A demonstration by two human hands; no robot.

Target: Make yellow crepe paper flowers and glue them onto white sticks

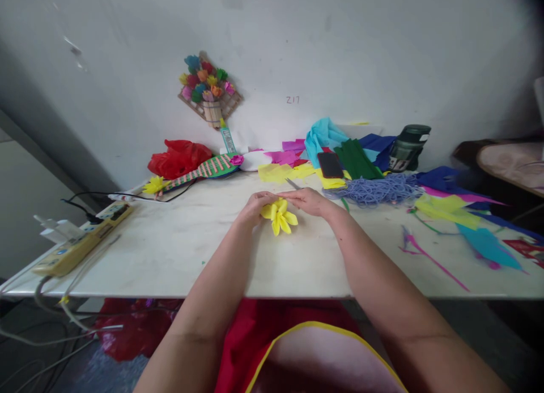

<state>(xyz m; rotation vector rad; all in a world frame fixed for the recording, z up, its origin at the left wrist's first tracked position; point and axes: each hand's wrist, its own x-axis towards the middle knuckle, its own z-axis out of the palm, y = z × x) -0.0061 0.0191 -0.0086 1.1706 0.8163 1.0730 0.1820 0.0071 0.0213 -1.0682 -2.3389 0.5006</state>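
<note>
A yellow paper flower with long spread petals is held just above the table, facing me. My left hand is closed at the flower's left side, its fingers pinching behind the petals. From the right, my right hand reaches in with closed fingers, their tips meeting the left fingers at the top of the flower. The flower's base is hidden behind petals and fingers. Grey pointed blades, like those of scissors, stick out just beyond my right hand; whether that hand also grips them I cannot tell.
Crepe paper, a phone, blue-grey yarn and a dark bottle lie or stand at the back. Paper strips are at right. A power strip with cables lies left, near a decorated green-striped piece.
</note>
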